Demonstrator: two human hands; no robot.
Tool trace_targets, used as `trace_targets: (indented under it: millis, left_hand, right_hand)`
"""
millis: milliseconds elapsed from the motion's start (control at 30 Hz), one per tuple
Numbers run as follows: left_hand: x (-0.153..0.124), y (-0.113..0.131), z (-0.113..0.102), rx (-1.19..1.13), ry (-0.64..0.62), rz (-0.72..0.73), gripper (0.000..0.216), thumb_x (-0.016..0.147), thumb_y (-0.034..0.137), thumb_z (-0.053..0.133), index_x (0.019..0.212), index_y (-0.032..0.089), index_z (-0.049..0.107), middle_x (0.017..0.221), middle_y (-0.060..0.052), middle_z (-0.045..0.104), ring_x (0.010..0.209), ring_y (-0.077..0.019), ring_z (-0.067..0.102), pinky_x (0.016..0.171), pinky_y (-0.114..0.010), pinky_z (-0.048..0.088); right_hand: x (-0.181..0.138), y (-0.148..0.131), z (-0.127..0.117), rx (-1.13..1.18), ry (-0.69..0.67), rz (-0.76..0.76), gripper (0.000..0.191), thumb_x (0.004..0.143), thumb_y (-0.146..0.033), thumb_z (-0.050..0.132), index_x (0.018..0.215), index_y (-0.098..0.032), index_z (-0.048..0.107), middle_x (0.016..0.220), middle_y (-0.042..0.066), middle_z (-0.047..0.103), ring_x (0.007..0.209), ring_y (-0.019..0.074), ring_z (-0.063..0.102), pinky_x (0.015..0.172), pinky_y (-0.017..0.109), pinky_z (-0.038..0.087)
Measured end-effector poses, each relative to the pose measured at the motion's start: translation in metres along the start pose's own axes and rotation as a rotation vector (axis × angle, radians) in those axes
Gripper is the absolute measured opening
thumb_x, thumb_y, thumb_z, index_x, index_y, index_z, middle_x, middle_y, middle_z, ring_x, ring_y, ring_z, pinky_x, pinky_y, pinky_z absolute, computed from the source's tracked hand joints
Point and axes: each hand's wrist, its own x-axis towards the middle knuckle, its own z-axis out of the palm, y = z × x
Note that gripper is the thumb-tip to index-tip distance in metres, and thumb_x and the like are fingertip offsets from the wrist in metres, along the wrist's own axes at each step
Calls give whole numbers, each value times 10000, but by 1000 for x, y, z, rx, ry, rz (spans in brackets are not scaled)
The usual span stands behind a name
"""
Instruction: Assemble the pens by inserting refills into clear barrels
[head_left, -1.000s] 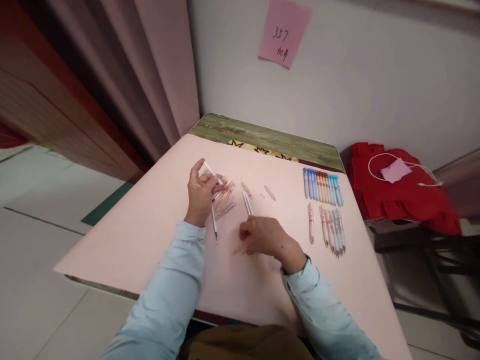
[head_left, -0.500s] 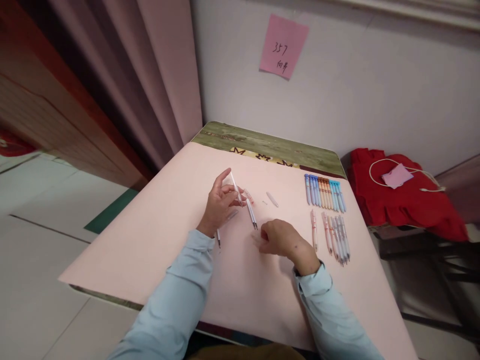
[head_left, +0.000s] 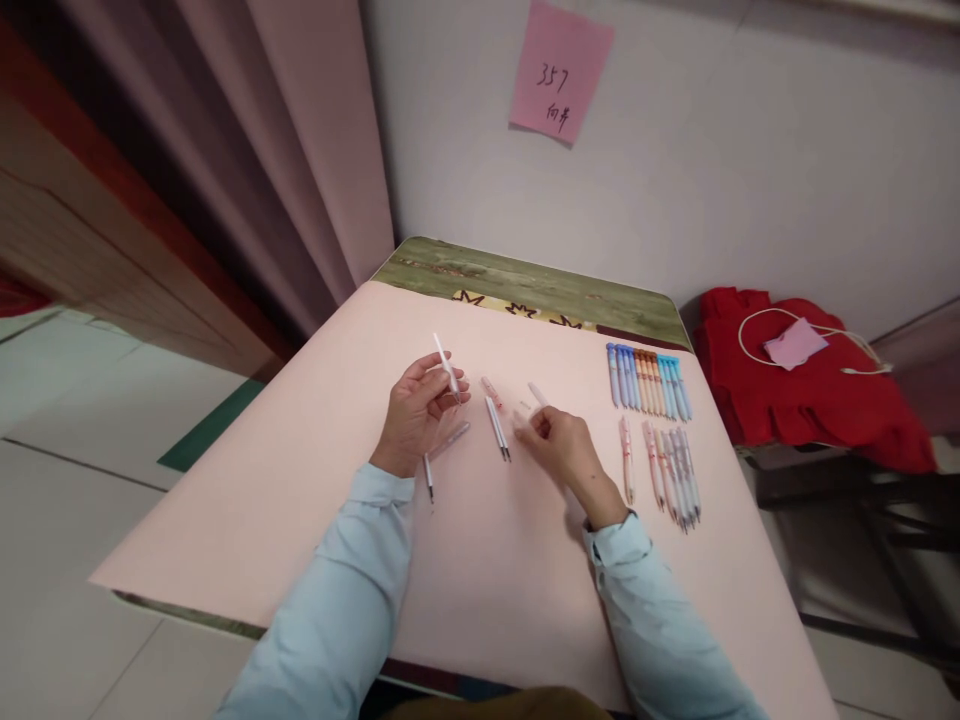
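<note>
My left hand [head_left: 409, 415] pinches a white pen refill [head_left: 442, 354] that slants up from its fingertips. In my right hand [head_left: 564, 447], thumb and fingers close on a small translucent pen part [head_left: 519, 424], blurred at its edges. Two white refills with dark tips [head_left: 497, 430] lie side by side between the hands. Beyond them is a pink-patterned pen barrel [head_left: 492, 392]. A greyish clear barrel [head_left: 455, 434] rests beside my left hand, and another refill [head_left: 429, 480] shows near that wrist. A pale pen piece [head_left: 537, 393] and a tiny spring-like part [head_left: 524, 405] lie just past my right hand.
At the right of the pale-covered table [head_left: 495, 580] is a row of blue, brown and turquoise pens [head_left: 649, 380]. Nearer stand out several pink and grey pens [head_left: 675, 475] laid together. A red cloth [head_left: 795, 390] with a white cable covers a stool on the right.
My left hand has drawn slightly left with the refill. My right hand has moved a little away from me, toward the pale pen piece. The whole view has shifted slightly.
</note>
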Motion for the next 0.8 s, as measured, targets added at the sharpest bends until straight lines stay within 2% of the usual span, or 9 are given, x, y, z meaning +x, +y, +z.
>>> trace_targets:
  millis: [100, 267, 400, 567, 700, 800]
  left_hand:
    - [0, 3, 0, -16, 1, 31, 346, 788, 230, 743, 1112, 176, 634, 888, -32, 691, 731, -129, 676, 728, -302, 593]
    - [-2, 9, 1, -61, 0, 45, 340, 794, 219, 733, 1120, 191, 640, 891, -19, 673, 720, -118, 659, 724, -298, 587]
    - [-2, 6, 2, -77, -10, 25, 339, 797, 219, 730, 1126, 194, 652, 894, -26, 678, 733, -124, 661, 704, -286, 578]
    - [-1, -2, 6, -102, -21, -19, 342, 773, 222, 765, 1098, 185, 666, 869, -27, 679, 735, -131, 658, 680, -277, 564]
    - [0, -8, 12, -77, -17, -62, 343, 750, 233, 794, 1068, 162, 684, 869, -38, 683, 708, -124, 643, 668, -283, 567]
    - [-3, -10, 18, -57, -29, -99, 306, 757, 245, 791, 1038, 159, 707, 880, -43, 686, 718, -129, 650, 689, -296, 577]
  right_hand:
    - [-2, 0, -7, 1, -3, -5, 278, 784, -455, 666, 670, -203, 631, 608, -7, 629, 566, 143, 542, 558, 251, 333]
    - [15, -12, -18, -25, 130, -29, 254, 855, -403, 631, 711, -205, 698, 681, 18, 695, 622, 156, 597, 619, 261, 374]
    - [41, -36, 1, -111, 38, -71, 166, 827, -349, 682, 794, -199, 745, 785, 45, 741, 735, 175, 646, 688, 265, 406]
    - [53, -53, 20, -229, -2, -18, 232, 876, -355, 623, 806, -174, 749, 813, 102, 750, 767, 196, 661, 681, 275, 408]
    - [55, -47, 16, -139, 15, -19, 253, 871, -341, 606, 703, -181, 706, 726, 83, 724, 704, 186, 645, 672, 279, 415]
    - [60, -38, 5, 132, 70, 23, 143, 795, -306, 650, 730, -182, 677, 688, 39, 690, 644, 165, 622, 632, 271, 428]
